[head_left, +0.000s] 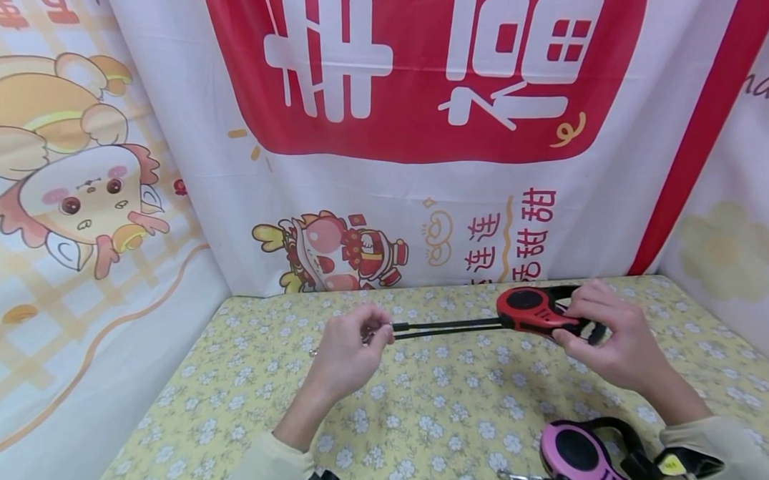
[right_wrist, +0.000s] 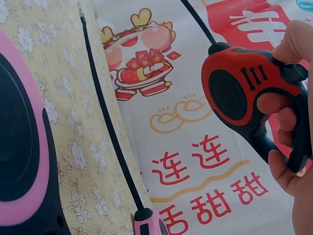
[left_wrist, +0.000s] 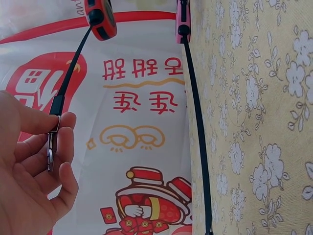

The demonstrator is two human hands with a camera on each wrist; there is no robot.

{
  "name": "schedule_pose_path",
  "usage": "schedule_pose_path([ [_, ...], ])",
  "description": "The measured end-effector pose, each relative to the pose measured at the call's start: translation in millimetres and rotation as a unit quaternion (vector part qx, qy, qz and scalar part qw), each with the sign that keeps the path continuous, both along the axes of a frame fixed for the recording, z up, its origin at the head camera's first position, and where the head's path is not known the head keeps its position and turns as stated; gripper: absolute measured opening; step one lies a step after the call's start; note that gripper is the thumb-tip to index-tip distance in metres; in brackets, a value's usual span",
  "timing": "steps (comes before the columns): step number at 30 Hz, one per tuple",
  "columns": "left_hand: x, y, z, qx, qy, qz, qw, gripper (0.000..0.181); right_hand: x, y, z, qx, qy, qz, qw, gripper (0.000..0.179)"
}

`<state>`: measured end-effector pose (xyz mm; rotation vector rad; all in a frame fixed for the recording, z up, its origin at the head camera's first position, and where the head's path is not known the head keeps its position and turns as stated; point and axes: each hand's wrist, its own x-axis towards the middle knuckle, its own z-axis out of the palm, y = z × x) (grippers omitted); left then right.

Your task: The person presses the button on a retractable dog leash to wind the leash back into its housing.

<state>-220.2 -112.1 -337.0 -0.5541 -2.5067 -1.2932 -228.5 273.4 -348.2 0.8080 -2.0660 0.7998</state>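
Observation:
My right hand (head_left: pixel 610 334) grips the handle of a red and black retractable dog leash (head_left: pixel 523 309), fingers wrapped through its loop in the right wrist view. My left hand (head_left: pixel 347 352) pinches the end of that leash's black strap (left_wrist: pixel 71 73) by its metal clip (left_wrist: pixel 50 152). Between the two hands the strap runs straight, above the table. A pink leash (right_wrist: pixel 155 224) lies beyond on the table, its strap (left_wrist: pixel 200 132) drawn out leftward; in the head view the red leash and my right hand mostly hide its body.
Another pink and black leash (head_left: pixel 577 450) lies near my right forearm, its metal clip (head_left: pixel 524 479) pointing left. A yellow flowered cloth (head_left: pixel 430 410) covers the table. Printed white curtains (head_left: pixel 422 224) hang behind and at both sides.

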Motion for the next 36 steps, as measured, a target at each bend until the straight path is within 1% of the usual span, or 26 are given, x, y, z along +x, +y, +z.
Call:
schedule_pose_path([
  [10, -0.3, 1.2, -0.2, -0.009, 0.011, 0.0, 0.9999, 0.005, 1.5, -1.6, -1.0, 0.0, -0.005, 0.0, 1.0, 0.03],
  [16, -0.7, 2.2, -1.0, -0.013, 0.015, 0.004, 0.9998, 0.004, 1.9, -3.3, 0.5, 0.001, -0.006, 0.007, 1.0, 0.029],
  [24, 1.1, 2.9, -0.1, -0.012, 0.008, 0.006, 0.9999, 0.005, 1.6, -4.3, -0.3, -0.002, -0.001, 0.022, 0.9998, 0.033],
  [31, 1.4, 3.0, 0.0, -0.008, 0.006, 0.011, 0.9999, 0.004, 2.3, -3.4, -1.1, 0.0, -0.024, 0.017, 0.9996, 0.032],
  [36, 1.1, 2.9, -1.4, -0.01, 0.008, 0.017, 0.9998, 0.003, 2.9, -4.3, -1.2, -0.001, -0.028, 0.018, 0.9994, 0.031],
])
